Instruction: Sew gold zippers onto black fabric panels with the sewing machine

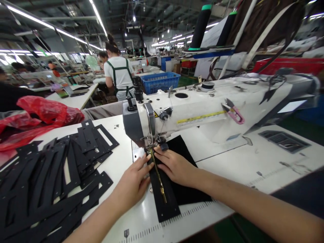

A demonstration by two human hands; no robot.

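A black strip with a gold zipper [158,175] lies lengthwise under the sewing machine's [149,125] needle area, its pull toward me. Beneath it, a larger black fabric piece [191,192] spreads out to the right. My left hand [135,180] rests on the strip's left edge, fingers stretched toward the presser foot. From the other side, my right hand [177,167] lies flat across the black material, its fingertips close to the foot. Both hands press down with fingers extended. The needle and foot are partly hidden by my fingers and the machine head.
Many black slotted strips [73,162] are heaped on the left of the white table [141,219]. Red plastic [48,109] lies behind them. Pink-handled thread snips [235,113] sit against the machine arm. Beyond are a blue basket [160,81] and a person in an apron [118,72].
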